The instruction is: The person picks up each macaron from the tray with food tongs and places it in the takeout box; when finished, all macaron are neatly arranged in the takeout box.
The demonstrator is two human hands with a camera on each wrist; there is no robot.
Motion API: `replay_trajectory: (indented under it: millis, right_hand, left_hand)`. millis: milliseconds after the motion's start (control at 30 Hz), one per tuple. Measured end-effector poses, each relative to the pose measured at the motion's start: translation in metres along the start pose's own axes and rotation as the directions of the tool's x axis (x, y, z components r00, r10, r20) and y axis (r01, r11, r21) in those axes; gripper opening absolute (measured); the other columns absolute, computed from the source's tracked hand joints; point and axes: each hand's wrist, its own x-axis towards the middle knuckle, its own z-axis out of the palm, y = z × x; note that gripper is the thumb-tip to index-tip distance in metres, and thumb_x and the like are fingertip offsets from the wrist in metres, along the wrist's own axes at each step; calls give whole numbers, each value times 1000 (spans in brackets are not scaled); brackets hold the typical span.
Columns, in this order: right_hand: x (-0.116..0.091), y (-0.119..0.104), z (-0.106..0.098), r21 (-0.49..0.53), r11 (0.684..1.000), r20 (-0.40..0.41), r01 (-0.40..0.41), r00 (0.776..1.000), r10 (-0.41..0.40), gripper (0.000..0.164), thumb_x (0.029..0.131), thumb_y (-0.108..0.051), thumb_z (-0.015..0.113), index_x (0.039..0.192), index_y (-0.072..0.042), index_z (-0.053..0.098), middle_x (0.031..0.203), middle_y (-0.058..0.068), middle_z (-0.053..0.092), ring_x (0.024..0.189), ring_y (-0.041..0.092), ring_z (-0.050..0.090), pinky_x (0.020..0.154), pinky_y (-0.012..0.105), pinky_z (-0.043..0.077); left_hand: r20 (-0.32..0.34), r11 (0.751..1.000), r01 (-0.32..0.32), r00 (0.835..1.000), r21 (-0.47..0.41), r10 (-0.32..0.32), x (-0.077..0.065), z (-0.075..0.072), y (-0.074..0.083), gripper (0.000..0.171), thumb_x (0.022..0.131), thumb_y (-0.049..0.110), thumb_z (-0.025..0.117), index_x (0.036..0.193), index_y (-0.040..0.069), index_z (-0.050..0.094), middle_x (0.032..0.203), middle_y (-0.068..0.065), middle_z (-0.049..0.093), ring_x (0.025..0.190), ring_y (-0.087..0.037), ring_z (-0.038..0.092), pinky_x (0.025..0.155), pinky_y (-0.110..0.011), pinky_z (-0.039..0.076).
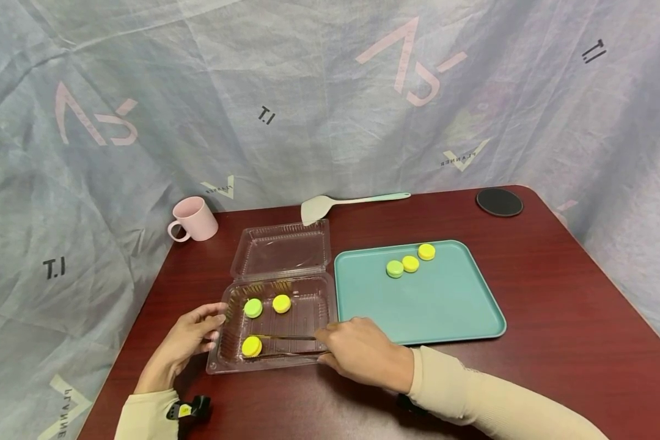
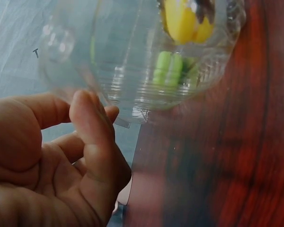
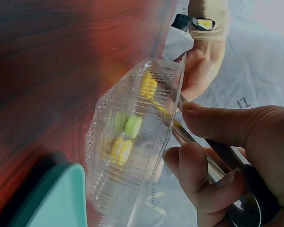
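Note:
My right hand (image 1: pixel 363 353) grips a pair of metal tongs (image 1: pixel 288 337) with a black handle part (image 3: pixel 262 191). Their tips reach to either side of a yellow macaron (image 1: pixel 251 346) near the front left corner of a clear plastic container (image 1: pixel 313 305). Farther back in the same container lie a green macaron (image 1: pixel 253 308) and another yellow macaron (image 1: pixel 282 304). At the container's left rim, my left hand (image 1: pixel 183 342) pinches the edge between thumb and fingers. The container's hinged lid (image 1: pixel 283 249) lies folded open behind it.
A teal tray (image 1: pixel 423 311) right of the container bears a green macaron (image 1: pixel 395 269) and two yellow macarons (image 1: pixel 426 252). Along the back stand a pink mug (image 1: pixel 197 220), a spatula (image 1: pixel 316 209) touching the lid, and a black round coaster (image 1: pixel 499 201).

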Motion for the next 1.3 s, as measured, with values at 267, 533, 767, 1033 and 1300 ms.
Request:
replay_trajectory:
  millis: [267, 533, 767, 1033, 1300]
  right_hand:
    - [3, -2, 3, -10, 1000, 22, 0, 1000, 0, 25, 85, -34, 80, 86, -15, 63, 73, -6, 61, 58, 9, 59, 46, 25, 42]
    - [1, -1, 0, 7, 1000, 10, -6, 1000, 6, 25, 85, -33, 80, 86, -14, 63, 71, -7, 59, 58, 9, 59, 46, 27, 44]
    - [-3, 2, -2, 49, 998, 5, -29, 1000, 29, 22, 87, -31, 79, 90, -14, 65, 72, -6, 59, 60, 10, 59, 48, 28, 46]
    - [-13, 10, 1, 79, 996, -48, -35, 998, 39, 28, 88, -29, 78, 104, -9, 69, 86, -1, 69, 68, 14, 66, 53, 34, 53]
    - [-22, 19, -3, 136, 989, -97, -64, 992, 78, 40, 88, -29, 79, 117, -3, 72, 86, 2, 70, 68, 12, 65, 60, 34, 56]
  left_hand:
    - [9, 1000, -2, 1000, 5, 2, 0, -1, 0, 44, 103, 12, 55, 142, -7, 44, 84, -2, 49, 67, -7, 50, 56, -20, 48]
    - [6, 1000, -2, 1000, -1, 2, 2, 0, 1, 43, 103, 12, 55, 141, -6, 45, 84, -2, 49, 67, -7, 50, 55, -20, 48]
    - [7, 1000, -12, 1000, 2, 12, 1, -1, -1, 43, 103, 12, 55, 141, -7, 45, 82, -1, 48, 66, -6, 49, 55, -20, 47]
    - [12, 1000, -19, 1000, -2, 19, 0, -3, -3, 44, 104, 12, 55, 141, -7, 44, 82, 0, 49, 66, -6, 49, 55, -20, 47]
    - [23, 1000, -26, 999, -2, 26, 1, -2, -1, 43, 104, 12, 55, 141, -7, 44, 80, 1, 49, 66, -6, 48, 55, -20, 47]
